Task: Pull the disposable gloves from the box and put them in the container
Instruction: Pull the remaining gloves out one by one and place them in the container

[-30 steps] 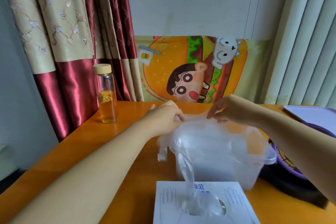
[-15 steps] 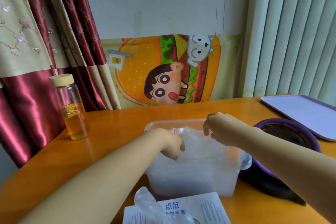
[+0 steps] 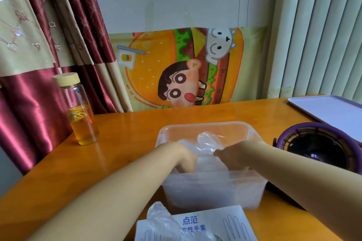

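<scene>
So, biggest first: orange wooden desk (image 3: pixel 125 123) under everything. Mid-desk, clear rectangular plastic container (image 3: pixel 203 124), crumpled thin see-through disposable gloves (image 3: pixel 207 143) piled inside. Just nearer the body, white cardboard glove box (image 3: pixel 225 221) with blue lettering. Poking upright out of that box, left of centre, next filmy glove tuft (image 3: pixel 158 217). Left hand (image 3: pixel 182 156) and right hand (image 3: pixel 231 156) both down in the container on the pile, fingers out of sight behind the cloudy front wall. Can't tell if gripping or just pressing. Probably a reach back toward the body next, left hand nearer that tuft.
</scene>
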Demonstrator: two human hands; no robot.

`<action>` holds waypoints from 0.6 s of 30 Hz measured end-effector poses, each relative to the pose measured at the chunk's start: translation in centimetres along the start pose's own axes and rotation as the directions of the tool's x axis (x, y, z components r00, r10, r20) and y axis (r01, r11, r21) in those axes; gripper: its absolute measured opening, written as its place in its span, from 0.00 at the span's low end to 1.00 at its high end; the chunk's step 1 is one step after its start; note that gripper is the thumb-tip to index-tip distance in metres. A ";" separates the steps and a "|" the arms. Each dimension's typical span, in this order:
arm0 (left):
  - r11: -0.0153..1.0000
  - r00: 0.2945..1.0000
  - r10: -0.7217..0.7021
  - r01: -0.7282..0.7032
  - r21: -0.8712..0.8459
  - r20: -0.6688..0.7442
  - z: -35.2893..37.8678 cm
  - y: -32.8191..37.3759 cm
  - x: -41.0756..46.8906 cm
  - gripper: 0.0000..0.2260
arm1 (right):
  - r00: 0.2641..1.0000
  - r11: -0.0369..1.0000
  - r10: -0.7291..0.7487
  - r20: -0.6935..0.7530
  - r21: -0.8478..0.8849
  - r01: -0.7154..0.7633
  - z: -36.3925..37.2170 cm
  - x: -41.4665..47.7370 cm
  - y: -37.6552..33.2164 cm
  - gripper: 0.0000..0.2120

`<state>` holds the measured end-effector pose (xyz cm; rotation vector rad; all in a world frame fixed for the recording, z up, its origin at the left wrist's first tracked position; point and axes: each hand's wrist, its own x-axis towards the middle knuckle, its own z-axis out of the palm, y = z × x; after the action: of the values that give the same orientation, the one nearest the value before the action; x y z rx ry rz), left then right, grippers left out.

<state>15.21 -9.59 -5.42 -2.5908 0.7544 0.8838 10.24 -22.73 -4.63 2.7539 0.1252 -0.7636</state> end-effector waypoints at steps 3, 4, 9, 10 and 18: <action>0.999 0.997 0.029 -0.026 0.042 -0.066 -0.5 -0.2 -1.0 0.29 | 0.999 0.995 -0.028 -0.024 0.093 0.030 -0.4 -0.5 0.3 0.34; 0.998 0.993 0.051 -0.049 0.027 -0.106 -0.8 -0.4 -1.7 0.29 | 0.996 0.992 -0.049 -0.070 0.113 0.057 -0.7 -0.9 0.5 0.36; 0.953 0.847 0.113 -0.240 -0.184 -0.519 -0.9 -1.8 -7.5 0.25 | 0.846 0.946 -0.106 -0.523 0.210 0.249 -2.3 -6.0 0.6 0.26; 0.926 0.791 0.103 -0.297 -0.233 -0.603 -0.4 -2.1 -8.9 0.22 | 0.800 0.930 -0.123 -0.587 0.213 0.300 -2.2 -7.0 0.3 0.22; 0.754 0.727 0.105 -0.503 -0.422 -0.679 8.2 -1.9 -16.0 0.14 | 0.809 0.823 -0.344 -0.476 0.262 0.504 3.1 -12.2 -5.3 0.23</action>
<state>1.61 1.64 -1.30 -3.4547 1.3248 0.3160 -2.55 -18.68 -2.17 3.2740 0.8043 -0.2976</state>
